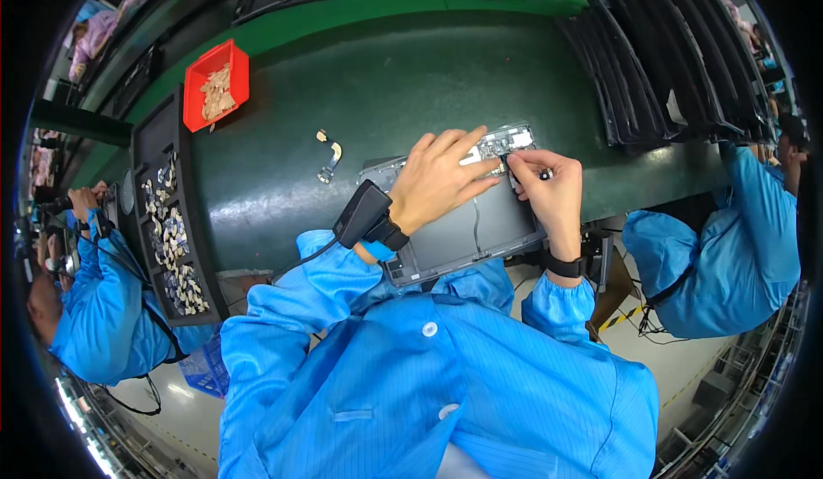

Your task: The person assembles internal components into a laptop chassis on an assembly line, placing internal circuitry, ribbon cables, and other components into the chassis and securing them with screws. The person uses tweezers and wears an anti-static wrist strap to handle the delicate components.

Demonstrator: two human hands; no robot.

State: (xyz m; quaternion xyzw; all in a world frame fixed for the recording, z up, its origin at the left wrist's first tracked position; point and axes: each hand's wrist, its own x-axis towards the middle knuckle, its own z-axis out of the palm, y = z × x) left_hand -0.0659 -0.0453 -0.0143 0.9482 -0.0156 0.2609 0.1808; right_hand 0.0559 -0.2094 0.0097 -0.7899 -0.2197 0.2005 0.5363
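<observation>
A grey tablet-like housing (514,217) lies tilted at the near edge of the bench, with bare circuit parts along its far edge and a thin cable down its middle. My left hand (437,174) rests across its far left part, fingers spread out. At the far right part of the housing my right hand (549,183) has thumb and forefinger pinched together by the circuit parts. What is between those fingertips is too small to make out. A small flex cable (333,157) lies on the green bench, left of the housing.
On the left stands a black compartment tray (201,247) with many small flex parts. A red bin (240,72) of tan pieces sits behind it. Black panels (660,59) are stacked at the far right. Co-workers in blue sit at left (107,282) and right (729,256).
</observation>
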